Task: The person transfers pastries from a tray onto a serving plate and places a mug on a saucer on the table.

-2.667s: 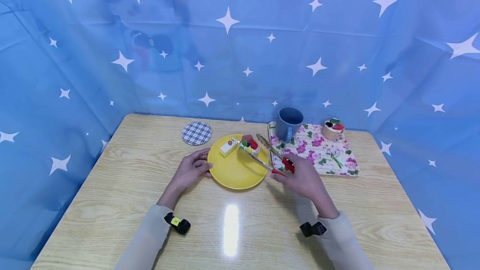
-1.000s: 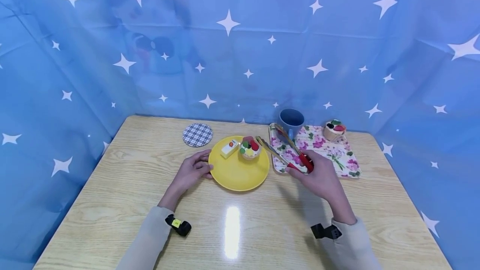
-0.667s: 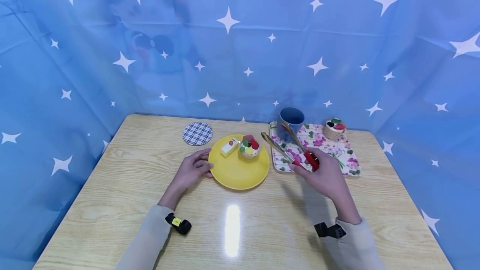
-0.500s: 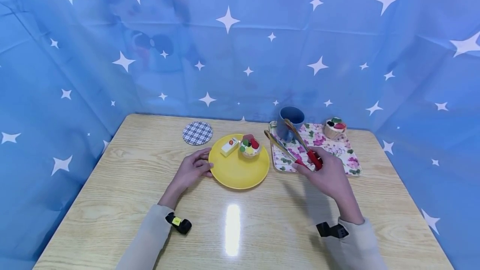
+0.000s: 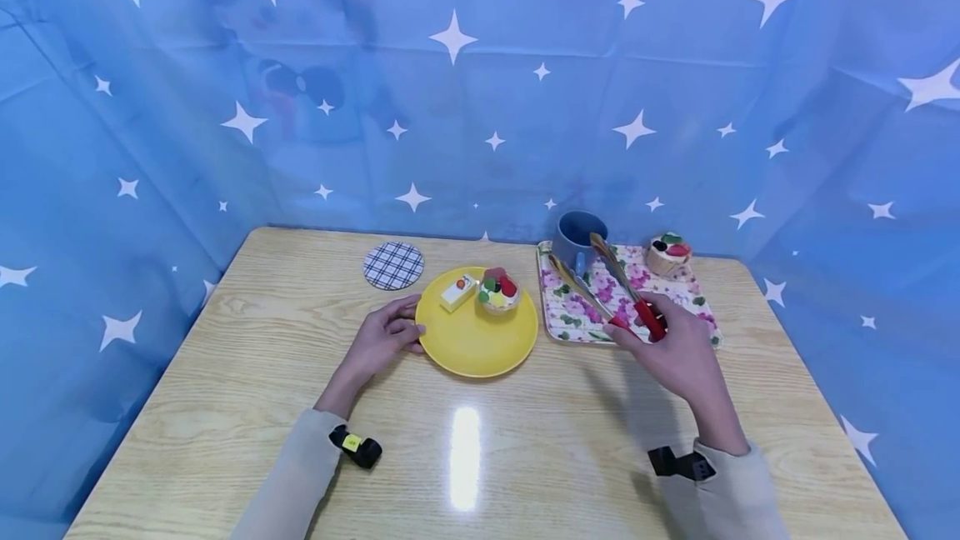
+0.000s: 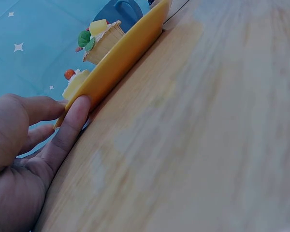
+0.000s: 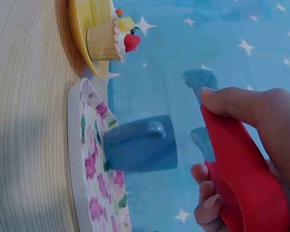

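My left hand holds the left rim of a yellow plate, thumb and fingers at its edge in the left wrist view. On the plate sit a small rectangular piece of cake and a fruit-topped cupcake. My right hand grips red-handled metal tongs, their arms spread with nothing between the tips. In the head view the tongs overlap a flowered tray. A blue mug and a second fruit-topped cupcake stand on that tray.
A round checked coaster lies behind the plate to the left. Blue curtains with white stars rise along the table's back and sides. The wooden table stretches out in front.
The right hand has carried the tongs rightward, away from the cupcake on the plate to over the tray, and the tongs' arms have spread wider. The left hand stays at the plate's rim.
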Tool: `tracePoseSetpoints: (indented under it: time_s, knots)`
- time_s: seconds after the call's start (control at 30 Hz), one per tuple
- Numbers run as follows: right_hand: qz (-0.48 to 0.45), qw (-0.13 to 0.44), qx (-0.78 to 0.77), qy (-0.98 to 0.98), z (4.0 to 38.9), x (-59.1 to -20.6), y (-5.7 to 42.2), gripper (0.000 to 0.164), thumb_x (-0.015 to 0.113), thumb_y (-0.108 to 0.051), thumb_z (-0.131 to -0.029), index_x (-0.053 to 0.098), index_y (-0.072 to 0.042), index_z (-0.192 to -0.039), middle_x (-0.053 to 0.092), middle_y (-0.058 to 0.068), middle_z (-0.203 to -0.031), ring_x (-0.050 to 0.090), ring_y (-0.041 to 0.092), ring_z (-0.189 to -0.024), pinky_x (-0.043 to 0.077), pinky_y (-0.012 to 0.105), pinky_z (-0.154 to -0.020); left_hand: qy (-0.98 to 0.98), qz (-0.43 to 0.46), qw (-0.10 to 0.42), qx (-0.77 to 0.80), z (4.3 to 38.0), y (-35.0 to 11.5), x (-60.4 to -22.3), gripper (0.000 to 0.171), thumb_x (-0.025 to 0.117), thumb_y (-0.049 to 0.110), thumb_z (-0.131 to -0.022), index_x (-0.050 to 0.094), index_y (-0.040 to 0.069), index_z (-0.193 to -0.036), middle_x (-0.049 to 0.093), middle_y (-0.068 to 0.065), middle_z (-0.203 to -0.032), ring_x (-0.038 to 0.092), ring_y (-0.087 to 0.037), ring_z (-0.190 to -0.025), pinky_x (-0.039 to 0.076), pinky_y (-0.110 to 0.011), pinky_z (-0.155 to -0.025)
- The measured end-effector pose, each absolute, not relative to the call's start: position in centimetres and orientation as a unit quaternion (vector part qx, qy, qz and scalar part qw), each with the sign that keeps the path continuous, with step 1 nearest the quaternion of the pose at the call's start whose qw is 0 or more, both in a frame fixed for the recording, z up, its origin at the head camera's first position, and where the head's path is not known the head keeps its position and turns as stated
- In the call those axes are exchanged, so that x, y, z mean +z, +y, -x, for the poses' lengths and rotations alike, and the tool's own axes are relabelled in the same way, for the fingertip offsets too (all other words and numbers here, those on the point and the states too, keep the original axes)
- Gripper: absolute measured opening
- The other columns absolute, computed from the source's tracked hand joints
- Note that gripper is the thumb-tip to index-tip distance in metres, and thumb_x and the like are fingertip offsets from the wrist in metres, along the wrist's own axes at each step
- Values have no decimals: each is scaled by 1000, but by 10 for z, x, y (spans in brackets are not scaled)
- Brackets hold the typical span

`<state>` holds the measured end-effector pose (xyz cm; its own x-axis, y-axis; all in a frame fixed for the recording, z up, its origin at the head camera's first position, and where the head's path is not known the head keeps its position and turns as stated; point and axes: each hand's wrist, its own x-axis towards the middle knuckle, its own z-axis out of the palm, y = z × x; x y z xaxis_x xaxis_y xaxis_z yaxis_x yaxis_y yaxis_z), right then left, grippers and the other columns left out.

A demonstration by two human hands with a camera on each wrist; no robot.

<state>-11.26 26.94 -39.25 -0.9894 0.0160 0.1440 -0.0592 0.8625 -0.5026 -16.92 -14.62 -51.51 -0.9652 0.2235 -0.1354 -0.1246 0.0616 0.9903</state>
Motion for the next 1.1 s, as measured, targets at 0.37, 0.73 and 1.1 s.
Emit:
tracePoseSetpoints:
  time_s: [0.37, 0.73, 1.1]
  knots:
    - [-1, 84, 257, -963, 114, -395, 281, 74, 76, -49, -90, 56, 1, -141, 65, 22, -105, 51, 26, -79, 39, 25, -50, 714, -22, 128, 688, 167, -146, -514, 58, 65, 4, -99, 47, 13, -153, 56, -19, -134, 71, -17, -97, 69, -34, -80]
    - [21, 77, 254, -964, 116, -398, 290, 78, 74, -54, -90, 55, 1, -142, 63, 22, -102, 50, 26, -76, 37, 26, -49, 720, -29, 124, 682, 168, -146, -514, 58, 66, 5, -99, 46, 13, -153, 56, -20, -133, 71, -16, -95, 69, -33, -80]
    - [42, 61, 248, -966, 119, -407, 303, 80, 72, -56, -91, 53, 2, -143, 63, 26, -109, 53, 28, -81, 41, 26, -52, 720, -28, 124, 682, 168, -146, -514, 57, 65, 4, -100, 47, 12, -153, 56, -19, -131, 71, -16, -95, 69, -33, -80]
